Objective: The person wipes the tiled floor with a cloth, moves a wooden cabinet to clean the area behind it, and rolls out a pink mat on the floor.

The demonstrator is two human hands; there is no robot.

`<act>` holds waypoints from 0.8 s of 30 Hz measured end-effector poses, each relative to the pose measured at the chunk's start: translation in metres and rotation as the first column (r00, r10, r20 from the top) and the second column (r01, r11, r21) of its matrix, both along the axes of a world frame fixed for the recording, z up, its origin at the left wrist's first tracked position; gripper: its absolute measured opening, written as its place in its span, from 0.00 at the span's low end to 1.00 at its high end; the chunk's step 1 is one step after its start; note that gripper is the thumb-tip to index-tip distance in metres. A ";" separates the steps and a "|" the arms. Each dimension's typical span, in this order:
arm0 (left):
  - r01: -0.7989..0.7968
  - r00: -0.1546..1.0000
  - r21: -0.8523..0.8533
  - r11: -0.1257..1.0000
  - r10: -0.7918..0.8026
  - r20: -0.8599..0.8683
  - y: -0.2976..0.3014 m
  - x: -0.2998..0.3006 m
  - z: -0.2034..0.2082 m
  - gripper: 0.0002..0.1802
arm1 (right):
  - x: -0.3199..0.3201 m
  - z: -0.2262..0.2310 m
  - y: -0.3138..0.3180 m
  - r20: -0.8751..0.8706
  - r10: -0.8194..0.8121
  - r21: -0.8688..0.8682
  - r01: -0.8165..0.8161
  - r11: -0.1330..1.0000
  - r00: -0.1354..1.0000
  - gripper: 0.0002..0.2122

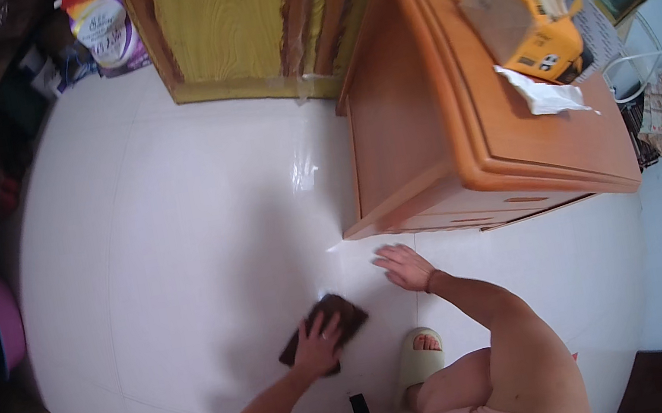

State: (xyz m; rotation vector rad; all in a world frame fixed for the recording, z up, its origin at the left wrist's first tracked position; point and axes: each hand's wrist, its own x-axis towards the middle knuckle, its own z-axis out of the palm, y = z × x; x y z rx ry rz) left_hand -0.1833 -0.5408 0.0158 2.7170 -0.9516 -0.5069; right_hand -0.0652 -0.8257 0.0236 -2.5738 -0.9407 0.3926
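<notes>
My left hand (319, 345) lies with its fingers spread over a dark brown folded cloth (347, 312). The cloth rests on the pale tiled floor (169, 233), and its edges show on both sides of the hand. Held away from the cloth, my right hand (405, 267) is empty, its fingers stretched apart and slightly blurred. It is close to the lower front corner of an orange-brown wooden cabinet (415, 131). A bracelet circles the right wrist.
Bags and packages, one a yellow and brown paper bag (528, 25), lie on the cabinet top. Behind it stands a yellow-green wooden panel (222, 23). A purple basin (7, 322) is at the left edge. My slippered foot (421, 349) is below the right hand.
</notes>
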 end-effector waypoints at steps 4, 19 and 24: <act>-0.100 0.930 -0.129 0.987 0.046 -0.366 0.005 0.001 0.046 0.34 | -0.057 -0.017 -0.085 -0.231 -0.627 -0.093 0.624 0.776 0.744 0.10; -0.770 0.634 -0.614 0.173 0.104 -0.766 -0.081 0.202 0.067 0.38 | -0.002 0.047 -0.222 -0.839 -0.516 0.522 0.528 -0.671 0.173 0.36; -0.820 0.558 -0.508 0.261 0.175 -0.811 -0.092 0.215 0.071 0.40 | -0.012 0.042 -0.244 -0.837 -0.493 0.530 0.577 -0.621 0.238 0.33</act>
